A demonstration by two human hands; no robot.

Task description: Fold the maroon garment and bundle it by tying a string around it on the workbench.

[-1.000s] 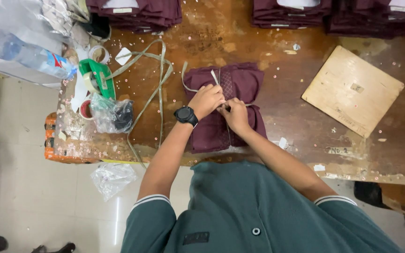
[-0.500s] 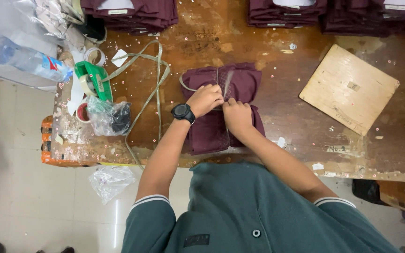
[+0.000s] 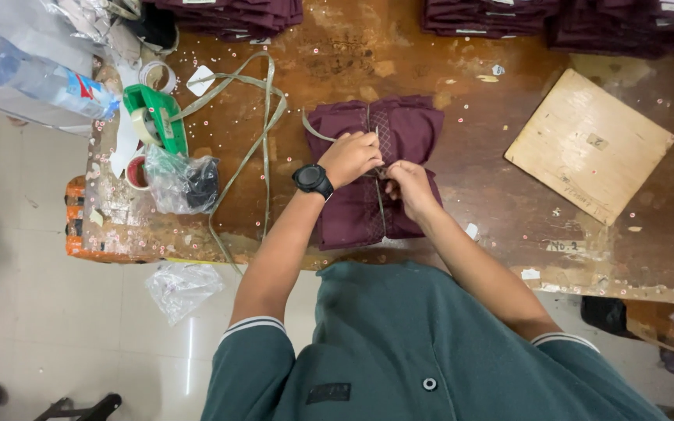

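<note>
A folded maroon garment bundle (image 3: 411, 132) lies on the worn brown wooden table (image 3: 337, 62). A thin olive strap (image 3: 265, 117) runs lengthwise over the bundle and trails off to the left in loops. My left hand (image 3: 350, 156), with a black watch on its wrist, pinches the strap on top of the bundle. Touching it from the right, my right hand (image 3: 409, 183) also grips the strap at the bundle's middle. Both hands rest on the fabric.
A square wooden board (image 3: 589, 145) lies to the right. At the left stand a green tape dispenser (image 3: 154, 117), a tape roll (image 3: 157, 76), a crumpled plastic bag (image 3: 185, 181) and a plastic bottle (image 3: 40, 78). Stacks of folded maroon garments (image 3: 228, 15) line the far edge.
The strap end that stuck up between my hands now lies flat along the bundle. Both hands have closed in together at its middle.
</note>
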